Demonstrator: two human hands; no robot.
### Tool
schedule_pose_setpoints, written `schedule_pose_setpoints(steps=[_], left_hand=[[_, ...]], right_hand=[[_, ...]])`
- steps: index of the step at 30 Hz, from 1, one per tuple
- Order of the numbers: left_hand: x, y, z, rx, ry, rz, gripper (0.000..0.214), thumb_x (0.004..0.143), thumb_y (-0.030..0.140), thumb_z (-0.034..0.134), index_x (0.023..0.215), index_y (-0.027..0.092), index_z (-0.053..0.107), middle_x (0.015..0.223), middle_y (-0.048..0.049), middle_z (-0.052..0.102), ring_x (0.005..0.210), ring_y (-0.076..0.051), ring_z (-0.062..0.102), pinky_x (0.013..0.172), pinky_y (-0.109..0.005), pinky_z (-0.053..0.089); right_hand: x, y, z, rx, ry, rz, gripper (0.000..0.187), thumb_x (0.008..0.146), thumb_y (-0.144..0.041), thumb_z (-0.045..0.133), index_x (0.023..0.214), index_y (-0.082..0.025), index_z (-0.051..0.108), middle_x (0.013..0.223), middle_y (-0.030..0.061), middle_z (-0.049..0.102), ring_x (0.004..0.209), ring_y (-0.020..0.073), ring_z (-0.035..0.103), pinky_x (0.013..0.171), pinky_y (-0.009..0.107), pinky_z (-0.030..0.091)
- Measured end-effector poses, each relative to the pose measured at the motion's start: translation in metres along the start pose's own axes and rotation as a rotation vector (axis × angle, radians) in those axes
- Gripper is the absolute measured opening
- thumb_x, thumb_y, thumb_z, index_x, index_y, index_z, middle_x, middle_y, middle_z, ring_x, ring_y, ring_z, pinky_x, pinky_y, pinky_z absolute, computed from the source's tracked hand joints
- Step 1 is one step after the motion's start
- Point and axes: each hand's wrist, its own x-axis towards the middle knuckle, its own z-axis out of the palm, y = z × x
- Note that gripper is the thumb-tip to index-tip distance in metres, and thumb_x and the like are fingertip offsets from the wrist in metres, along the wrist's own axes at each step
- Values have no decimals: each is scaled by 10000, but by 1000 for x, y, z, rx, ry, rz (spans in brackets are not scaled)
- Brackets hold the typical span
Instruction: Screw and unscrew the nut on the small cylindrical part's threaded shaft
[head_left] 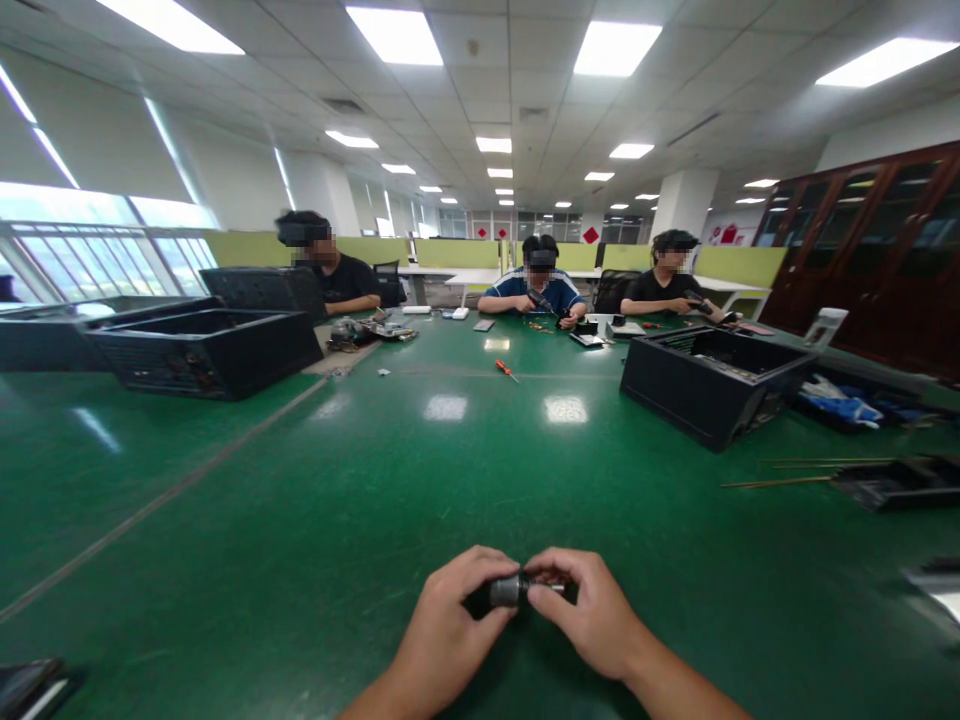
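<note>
A small dark cylinder (508,590) with a ridged right side lies between my two hands, low over the green table; I cannot make out its exact kind. My left hand (450,625) is closed round its left end, thumb below and fingers above. From the other side, my right hand (592,605) pinches the narrower part of the same piece. A short silvery bit (556,587) shows under the right fingers. The palms hide some of the piece.
Black computer cases stand at left (210,350) and right (712,385) on the green table (337,520). An orange screwdriver (506,371) lies mid-table. Thin rods (780,481) stick out from a black tray at right. Several people work across the table.
</note>
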Motion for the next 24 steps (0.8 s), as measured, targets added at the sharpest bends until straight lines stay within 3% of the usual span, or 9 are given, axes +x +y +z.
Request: schedule_pose_setpoints(steps=[4,24], left_hand=[[-1,-2,1,7,-1,-14,329,727,35,695,973,253,716,949,-15,731,894,-173,687,826,-286,530],[-3,-5,1,50,79,17,340,705,55,717,980,255,726,942,-22,740,886,-187,700,809,-299,552]], right_hand=[[0,-2,1,-77,21,-13,157,826,-304,672,838,-180,768,769,49,732,709,194,624,667,288,435],[1,-5,0,-20,0,17,98,794,-227,666,859,-181,724,763,20,692,685,165,584,655,270,426]])
